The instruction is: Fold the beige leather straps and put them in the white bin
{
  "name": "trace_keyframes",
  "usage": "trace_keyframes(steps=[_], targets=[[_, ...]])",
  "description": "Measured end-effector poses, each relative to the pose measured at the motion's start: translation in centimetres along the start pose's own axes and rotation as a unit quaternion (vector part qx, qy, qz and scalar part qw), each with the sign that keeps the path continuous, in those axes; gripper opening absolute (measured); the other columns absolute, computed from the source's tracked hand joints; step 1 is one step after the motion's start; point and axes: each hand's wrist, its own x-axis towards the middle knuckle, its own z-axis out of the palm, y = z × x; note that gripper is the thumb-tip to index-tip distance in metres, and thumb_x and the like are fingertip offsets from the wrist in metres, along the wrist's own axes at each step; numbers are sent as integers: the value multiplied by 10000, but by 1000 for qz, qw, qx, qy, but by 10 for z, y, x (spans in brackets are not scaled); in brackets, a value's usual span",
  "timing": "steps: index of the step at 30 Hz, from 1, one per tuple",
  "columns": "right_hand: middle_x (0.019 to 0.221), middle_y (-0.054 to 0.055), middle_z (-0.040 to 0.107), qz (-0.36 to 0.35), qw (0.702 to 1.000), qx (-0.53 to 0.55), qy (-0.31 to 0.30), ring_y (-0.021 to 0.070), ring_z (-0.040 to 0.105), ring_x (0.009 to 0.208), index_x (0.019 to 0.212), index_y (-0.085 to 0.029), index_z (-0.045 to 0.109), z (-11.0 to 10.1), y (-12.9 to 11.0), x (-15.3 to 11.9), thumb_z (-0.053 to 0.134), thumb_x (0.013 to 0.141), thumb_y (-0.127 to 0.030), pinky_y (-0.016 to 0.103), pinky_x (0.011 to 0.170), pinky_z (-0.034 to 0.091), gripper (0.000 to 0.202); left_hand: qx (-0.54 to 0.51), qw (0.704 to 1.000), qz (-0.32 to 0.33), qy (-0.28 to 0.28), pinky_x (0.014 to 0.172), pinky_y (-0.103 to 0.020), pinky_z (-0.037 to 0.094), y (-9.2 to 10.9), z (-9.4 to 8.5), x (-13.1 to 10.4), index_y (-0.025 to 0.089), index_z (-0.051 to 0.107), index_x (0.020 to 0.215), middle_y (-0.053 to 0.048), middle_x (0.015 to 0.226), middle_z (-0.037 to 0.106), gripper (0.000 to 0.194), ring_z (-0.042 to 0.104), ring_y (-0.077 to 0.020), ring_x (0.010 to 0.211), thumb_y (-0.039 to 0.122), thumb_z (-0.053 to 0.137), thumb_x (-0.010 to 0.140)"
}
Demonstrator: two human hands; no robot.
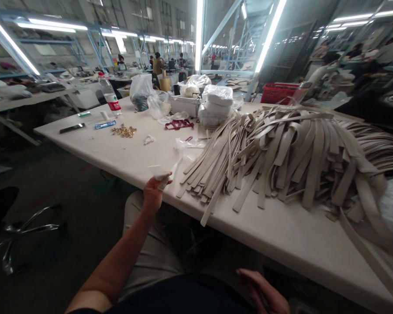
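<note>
Pinched one small pale piece (162,175) in the left hand (153,195), thumb and fingers nearly closed on it, just above the near edge of the table (118,159). Could not tell just what kind of piece. Kept the right hand (263,290) low at 4 o'clock from the left, fingers curled; could not tell if holding anything.

Going by the clock from the left hand, saw one bottle (112,97) at 11, with a red cap and a red label. Saw one bag of dark things (140,93) near 12, and beside it one clear bag (159,105) with pale stuff inside. Found one white box (185,106) at 1, with a pale bundle and glasses (195,95) on top. Spotted one red basket (278,93) at 2; could not see inside.

Counted one dark flat thing (72,128) at 10, one blue packet (105,124) at 11, one crumpled scrap (148,139) at 12 and one dark red strappy thing (179,125) at 1. Saw one heap of little gold bits (125,131) at 11, and one big pile of grey-tan strips (281,157) between 2 and 3; too many to count in both.
</note>
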Motion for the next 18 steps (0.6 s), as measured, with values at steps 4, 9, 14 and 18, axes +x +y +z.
trace_keyframes(steps=[4, 9, 14, 18], targets=[[987, 69, 753, 81, 981, 151, -86, 193, 721, 891, 1119, -273, 744, 26, -48, 59, 546, 1016, -405, 260, 825, 571, 258, 53, 977, 154, -136, 844, -357, 611, 35, -3, -32, 190, 787, 819, -85, 924, 781, 147, 736, -226, 924, 325, 746, 859], [1343, 109, 645, 222, 851, 437, -187, 261, 626, 1206, 1336, -249, 636, 65, -95, 132, 576, 951, -644, 392, 988, 519, 554, 104, 880, 302, -351, 854, -356, 598, 71, 2, -59, 187, 752, 956, -102, 947, 776, 91, 728, -224, 955, 224, 684, 910], [1097, 114, 737, 267, 773, 526, -236, 223, 692, 980, 1090, -143, 734, 95, -123, 187, 719, 805, -693, 316, 871, 552, 620, 123, 832, 346, -416, 923, -349, 577, 79, 3, -73, 175, 732, 974, -114, 974, 781, 191, 720, -210, 1002, 210, 544, 985], [960, 76, 753, 234, 837, 455, -195, 153, 701, 797, 907, -142, 727, 93, -130, 230, 773, 817, -562, 231, 697, 554, 432, 131, 840, 280, -446, 921, -358, 584, 70, -8, -85, 209, 766, 946, -103, 955, 788, 173, 730, -227, 1001, 241, 596, 955]])
